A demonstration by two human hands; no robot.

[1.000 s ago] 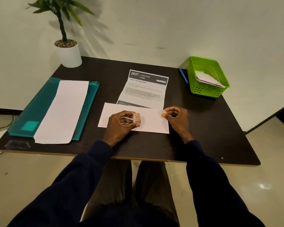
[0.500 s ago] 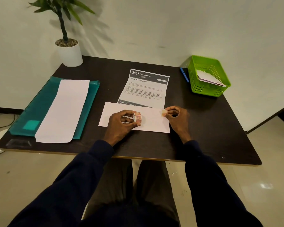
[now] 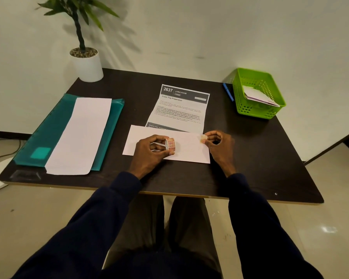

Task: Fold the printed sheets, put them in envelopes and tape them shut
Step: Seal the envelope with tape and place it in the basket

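I've got the left hand [image 3: 149,153] gripping the tape roll [image 3: 170,145] over the white envelope [image 3: 187,153] flat on the tabletop [image 3: 254,162], the right hand [image 3: 220,147] pinching a bit of tape [image 3: 203,138] at its far-right corner, printed sheet [image 3: 181,109] just behind it.

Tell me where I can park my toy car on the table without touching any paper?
Best spot: the bare table between the right hand, the green basket and the right edge. Also the patch between the plant pot and the printed sheet. The middle is crowded: left hand, tape roll, tape piece, envelope. The teal folder fills the left.
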